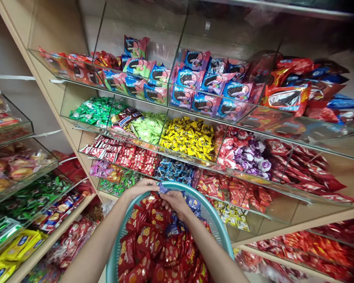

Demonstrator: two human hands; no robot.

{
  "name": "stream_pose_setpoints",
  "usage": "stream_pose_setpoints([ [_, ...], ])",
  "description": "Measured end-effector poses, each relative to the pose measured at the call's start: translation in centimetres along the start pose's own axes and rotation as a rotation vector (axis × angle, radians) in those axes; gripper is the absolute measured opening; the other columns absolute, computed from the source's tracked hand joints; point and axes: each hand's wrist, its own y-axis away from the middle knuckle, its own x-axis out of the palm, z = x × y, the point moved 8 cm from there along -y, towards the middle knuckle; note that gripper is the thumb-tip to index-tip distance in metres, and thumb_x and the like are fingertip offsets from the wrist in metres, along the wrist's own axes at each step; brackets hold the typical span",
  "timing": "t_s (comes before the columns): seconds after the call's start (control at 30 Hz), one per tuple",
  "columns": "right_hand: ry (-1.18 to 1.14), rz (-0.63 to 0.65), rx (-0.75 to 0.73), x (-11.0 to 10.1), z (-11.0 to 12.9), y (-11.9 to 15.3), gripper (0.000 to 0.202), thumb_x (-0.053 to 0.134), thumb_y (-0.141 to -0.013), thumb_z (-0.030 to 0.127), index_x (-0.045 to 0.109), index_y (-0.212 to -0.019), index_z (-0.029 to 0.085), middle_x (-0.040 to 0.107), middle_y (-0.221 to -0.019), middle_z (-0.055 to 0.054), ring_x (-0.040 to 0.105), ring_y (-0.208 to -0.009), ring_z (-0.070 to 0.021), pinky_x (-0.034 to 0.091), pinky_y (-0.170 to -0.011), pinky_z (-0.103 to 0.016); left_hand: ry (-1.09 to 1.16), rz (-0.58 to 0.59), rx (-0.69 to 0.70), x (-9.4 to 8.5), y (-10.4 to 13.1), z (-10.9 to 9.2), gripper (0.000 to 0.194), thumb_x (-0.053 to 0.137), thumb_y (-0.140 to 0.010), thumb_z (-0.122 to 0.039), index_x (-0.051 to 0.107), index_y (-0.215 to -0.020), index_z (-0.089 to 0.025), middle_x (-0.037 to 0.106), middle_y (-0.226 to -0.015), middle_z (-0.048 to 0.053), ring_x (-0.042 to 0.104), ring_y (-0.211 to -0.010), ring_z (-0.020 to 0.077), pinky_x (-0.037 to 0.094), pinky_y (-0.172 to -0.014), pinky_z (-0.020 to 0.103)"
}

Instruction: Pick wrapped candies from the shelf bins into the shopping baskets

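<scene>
A teal plastic basket (221, 232) stands before me, filled with red candy packets (149, 237) that carry orange-slice pictures. Among them, toward the far right side, lie blue-purple candy packets (194, 203). Over the basket's far rim, one small purple candy packet (163, 188) is pinched between my two hands. My left hand (141, 188) grips it from the left with the fingertips closed. From the right, my right hand (175, 201) has thumb and fingers closed at its lower edge. Parts of the fingers and packet are hidden.
Tiered clear shelf bins rise beyond the basket, holding yellow candies (187, 137), green candies (97, 112), blue-wrapped candies (174, 171) and red packets (212, 184). Pink-and-blue cake packs (194, 80) fill the upper row. More packaged snacks (23, 243) sit on shelves at left.
</scene>
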Motion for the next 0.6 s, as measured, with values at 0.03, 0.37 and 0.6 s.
stream_pose_setpoints([
  [0.03,-0.021,0.016,-0.009,0.1,-0.1,0.0,0.035,0.067,-0.058,0.048,0.051,-0.055,0.016,0.06,-0.05,0.0,0.045,-0.036,-0.0059,0.028,-0.032,-0.017,0.014,-0.008,0.001,-0.1,0.0,0.1,0.027,0.07,-0.058,-0.039,0.059,-0.065,-0.014,0.058,-0.061,0.0,0.054,-0.067,0.0145,0.04,-0.065,0.024],
  [0.37,-0.094,0.109,-0.019,-0.3,-0.4,1.0,0.037,0.066,-0.059,0.049,0.049,-0.062,0.016,0.062,-0.055,0.001,0.046,-0.039,-0.0054,0.031,-0.036,-0.016,0.057,0.025,0.006,-0.1,-0.2,0.7,0.03,0.066,-0.062,-0.042,0.058,-0.068,-0.014,0.059,-0.069,0.001,0.051,-0.059,0.0099,0.037,-0.057,0.02],
  [0.6,0.031,0.131,-0.082,-0.6,0.8,1.8,0.036,0.061,-0.064,0.051,0.048,-0.063,0.018,0.06,-0.054,0.002,0.049,-0.04,-0.0076,0.035,-0.038,-0.018,-0.011,-0.016,0.015,0.1,0.0,-0.3,0.038,0.069,-0.056,-0.047,0.062,-0.069,-0.012,0.062,-0.071,0.003,0.054,-0.065,0.0133,0.039,-0.061,0.022],
])
